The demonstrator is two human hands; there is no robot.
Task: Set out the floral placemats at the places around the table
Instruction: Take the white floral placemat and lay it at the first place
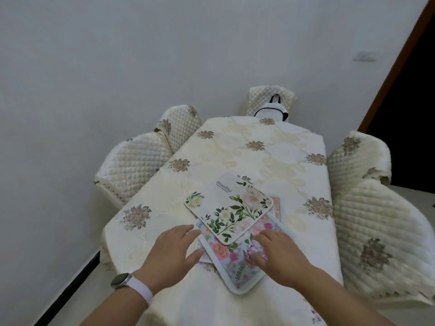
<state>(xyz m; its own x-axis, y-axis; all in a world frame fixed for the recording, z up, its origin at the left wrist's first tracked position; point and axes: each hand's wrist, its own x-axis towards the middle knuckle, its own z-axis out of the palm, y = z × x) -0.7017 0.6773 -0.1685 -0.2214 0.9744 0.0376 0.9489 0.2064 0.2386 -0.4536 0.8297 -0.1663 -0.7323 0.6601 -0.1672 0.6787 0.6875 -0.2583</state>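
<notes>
Head view: looking down the length of a table under a cream tablecloth embroidered with brown flowers [259, 149]; no mat lies at any place yet.
Far left: cream quilted chair covers [131, 170] stand close against the table's left side.
Wrist: a dark-faced watch on a white band [121, 280].
Left hand [169, 252]: fingers straight and spread wide, tips touching the left edge of the stack, gripping nothing.
Placemats: all in one loose, fanned stack on the near middle of the table, between the hands. On top lies a white square placemat with green leaves and pale blooms [226, 208], lettered "Beautiful". Under it, turned askew, is a pale blue placemat with pink roses and white piping [235, 262]. The pink-bordered corner of a further mat [279, 205] peeks out at right. How many there are in all I cannot tell.
Right hand [280, 252]: fingers loosely extended, laid flat on the rose mat's right part, pressing rather than pinching.
Far right: more cream quilted covers [376, 231] on the chairs there.
Handling: the mats look light, thin and bendable, not fragile; the top one's smooth face may slide.
Where to hold: probably a free overhanging corner, thumb above and fingers beneath, the other hand steadying the stack.
Risk: dragging a mat could rumple the cloth.
</notes>
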